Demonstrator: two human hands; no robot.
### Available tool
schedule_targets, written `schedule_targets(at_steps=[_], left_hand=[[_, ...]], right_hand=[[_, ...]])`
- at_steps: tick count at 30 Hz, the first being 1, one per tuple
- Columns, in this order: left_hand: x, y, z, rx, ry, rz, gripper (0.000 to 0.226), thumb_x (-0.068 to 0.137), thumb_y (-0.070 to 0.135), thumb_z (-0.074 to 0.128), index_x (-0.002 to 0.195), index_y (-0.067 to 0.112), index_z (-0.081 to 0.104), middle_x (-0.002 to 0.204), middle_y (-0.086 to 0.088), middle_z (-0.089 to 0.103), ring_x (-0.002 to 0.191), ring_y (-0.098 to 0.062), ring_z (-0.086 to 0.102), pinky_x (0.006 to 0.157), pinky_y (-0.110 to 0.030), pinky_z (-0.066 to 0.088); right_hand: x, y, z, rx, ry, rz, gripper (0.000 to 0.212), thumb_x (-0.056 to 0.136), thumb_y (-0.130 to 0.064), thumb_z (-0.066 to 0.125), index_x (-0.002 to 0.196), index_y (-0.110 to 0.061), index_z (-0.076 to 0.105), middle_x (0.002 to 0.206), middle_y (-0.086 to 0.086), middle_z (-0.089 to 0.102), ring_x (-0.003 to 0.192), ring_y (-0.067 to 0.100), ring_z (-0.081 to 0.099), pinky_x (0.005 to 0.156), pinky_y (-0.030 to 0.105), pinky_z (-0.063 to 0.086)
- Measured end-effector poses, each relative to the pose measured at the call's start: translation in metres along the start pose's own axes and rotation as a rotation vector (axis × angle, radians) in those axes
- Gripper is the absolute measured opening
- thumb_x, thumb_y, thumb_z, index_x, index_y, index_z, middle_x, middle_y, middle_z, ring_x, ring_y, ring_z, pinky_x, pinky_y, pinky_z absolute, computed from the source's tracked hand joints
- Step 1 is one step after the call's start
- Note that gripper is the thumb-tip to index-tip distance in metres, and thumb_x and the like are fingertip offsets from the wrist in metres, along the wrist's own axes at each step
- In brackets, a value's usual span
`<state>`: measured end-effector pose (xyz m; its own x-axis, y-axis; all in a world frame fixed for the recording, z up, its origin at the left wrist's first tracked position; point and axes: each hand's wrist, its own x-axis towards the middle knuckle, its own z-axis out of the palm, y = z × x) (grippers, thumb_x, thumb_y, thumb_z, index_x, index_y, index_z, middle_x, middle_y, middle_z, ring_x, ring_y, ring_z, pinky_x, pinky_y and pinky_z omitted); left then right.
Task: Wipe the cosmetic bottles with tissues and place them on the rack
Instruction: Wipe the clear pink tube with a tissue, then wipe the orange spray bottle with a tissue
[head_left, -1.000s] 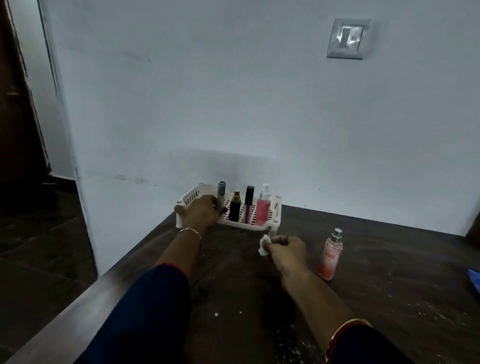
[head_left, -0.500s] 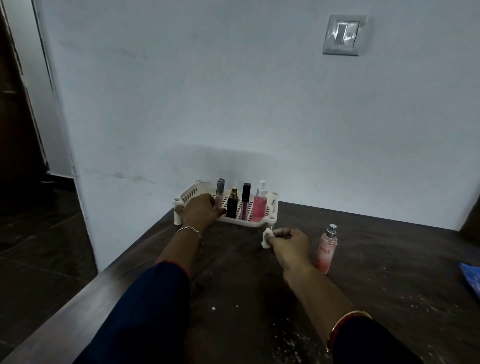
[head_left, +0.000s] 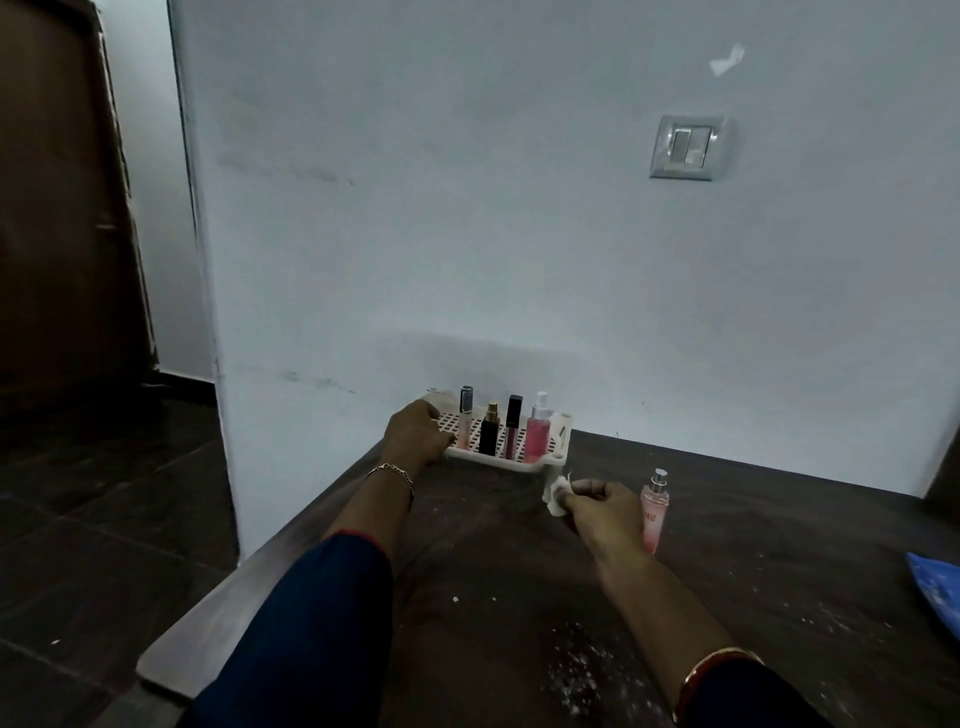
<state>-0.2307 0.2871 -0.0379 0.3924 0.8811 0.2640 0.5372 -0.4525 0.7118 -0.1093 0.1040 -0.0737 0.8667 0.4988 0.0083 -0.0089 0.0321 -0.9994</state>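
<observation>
A white slotted rack (head_left: 524, 464) stands at the table's far edge against the wall. In it stand upright a clear tube with a grey cap (head_left: 465, 415), a black bottle with a gold cap (head_left: 488, 434), a dark lip-gloss tube (head_left: 512, 423) and a pink spray bottle (head_left: 538, 431). My left hand (head_left: 418, 434) rests on the rack's left front corner, fingers loosely curled beside the clear tube's base and holding nothing. My right hand (head_left: 602, 514) pinches a crumpled white tissue (head_left: 557, 496) just in front of the rack's right corner. Another pink spray bottle (head_left: 653, 512) stands on the table, right of that hand.
The dark table (head_left: 493, 597) ends in a bare edge at the left, with floor below. White crumbs lie on it near me. A blue item (head_left: 935, 587) pokes in at the right edge. The white wall behind carries a switch plate (head_left: 688, 148).
My left hand has slid left off the clear tube, which now stands free in the rack. My right hand still holds the tissue. My view has tilted up.
</observation>
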Motion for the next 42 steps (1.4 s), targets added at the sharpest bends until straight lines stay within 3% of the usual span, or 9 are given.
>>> schedule_targets(at_steps=[6,12,17,24,29,32,35,38,42], left_hand=[[-0.043,0.028,0.000,-0.057,-0.019,0.074,0.030,0.078,0.019,0.070,0.106,0.008,0.065,0.106,-0.011,0.070,0.105,-0.025,0.063,0.092,-0.031,0.047],[-0.084,0.058,0.018,-0.033,-0.134,0.182,0.031,0.080,0.015,0.070,0.108,0.004,0.065,0.111,-0.014,0.068,0.106,-0.025,0.061,0.095,-0.031,0.046],[-0.098,0.089,0.034,-0.032,-0.186,0.272,0.038,0.086,0.018,0.064,0.122,0.008,0.057,0.116,-0.010,0.065,0.109,-0.023,0.059,0.091,-0.027,0.042],[-0.102,0.130,0.061,-0.070,-0.221,0.424,0.012,0.083,0.019,0.068,0.092,0.014,0.073,0.098,-0.003,0.072,0.094,-0.016,0.066,0.082,-0.023,0.048],[-0.100,0.148,0.084,0.061,-0.337,0.483,0.040,0.085,0.021,0.066,0.124,0.016,0.059,0.122,-0.007,0.064,0.113,-0.020,0.059,0.095,-0.023,0.041],[-0.094,0.154,0.097,0.175,-0.437,0.486,0.054,0.089,0.022,0.061,0.139,0.016,0.042,0.141,-0.008,0.049,0.132,-0.023,0.044,0.108,-0.028,0.031],[-0.089,0.158,0.107,0.159,-0.409,0.487,0.040,0.092,0.020,0.057,0.131,0.014,0.054,0.135,-0.006,0.055,0.128,-0.023,0.048,0.108,-0.031,0.035],[-0.086,0.155,0.116,0.099,-0.360,0.472,0.022,0.089,0.020,0.061,0.110,0.018,0.068,0.114,-0.003,0.069,0.109,-0.018,0.061,0.098,-0.033,0.046],[-0.089,0.153,0.121,0.059,-0.287,0.454,0.011,0.080,0.019,0.071,0.090,0.022,0.067,0.094,0.003,0.071,0.092,-0.013,0.065,0.086,-0.035,0.053]], right_hand=[[-0.026,-0.014,-0.022,0.043,0.013,-0.013,0.016,0.075,0.004,0.072,0.088,0.002,0.064,0.078,0.014,0.067,0.064,0.015,0.062,0.073,0.034,0.055],[-0.048,-0.011,-0.059,0.039,0.028,0.039,0.018,0.073,0.004,0.074,0.072,-0.009,0.061,0.080,0.014,0.067,0.068,0.021,0.062,0.072,0.036,0.055],[-0.054,-0.010,-0.098,0.089,-0.029,0.112,0.016,0.075,0.005,0.073,0.079,-0.002,0.059,0.078,0.017,0.065,0.061,0.019,0.062,0.045,0.018,0.052],[-0.038,-0.012,-0.134,0.093,-0.007,0.089,0.021,0.075,0.013,0.068,0.069,-0.005,0.057,0.076,0.016,0.064,0.066,0.020,0.062,0.048,0.017,0.054],[-0.021,-0.006,-0.146,0.077,0.006,0.109,0.021,0.075,0.013,0.066,0.080,-0.005,0.057,0.099,0.021,0.066,0.091,0.030,0.066,0.067,0.029,0.057],[-0.018,-0.008,-0.149,0.105,-0.006,0.107,0.022,0.077,0.015,0.063,0.080,-0.006,0.055,0.100,0.020,0.064,0.096,0.030,0.065,0.063,0.025,0.057],[-0.015,-0.009,-0.151,0.120,0.006,0.114,0.022,0.078,0.013,0.063,0.082,-0.007,0.055,0.099,0.018,0.064,0.093,0.027,0.065,0.057,0.021,0.055],[-0.012,-0.007,-0.155,0.119,-0.016,0.138,0.021,0.080,0.011,0.063,0.085,-0.008,0.055,0.097,0.016,0.065,0.086,0.024,0.067,0.059,0.023,0.056],[-0.014,-0.004,-0.157,0.112,-0.044,0.158,0.019,0.080,0.010,0.063,0.083,-0.008,0.056,0.091,0.014,0.067,0.079,0.021,0.067,0.064,0.025,0.057]])
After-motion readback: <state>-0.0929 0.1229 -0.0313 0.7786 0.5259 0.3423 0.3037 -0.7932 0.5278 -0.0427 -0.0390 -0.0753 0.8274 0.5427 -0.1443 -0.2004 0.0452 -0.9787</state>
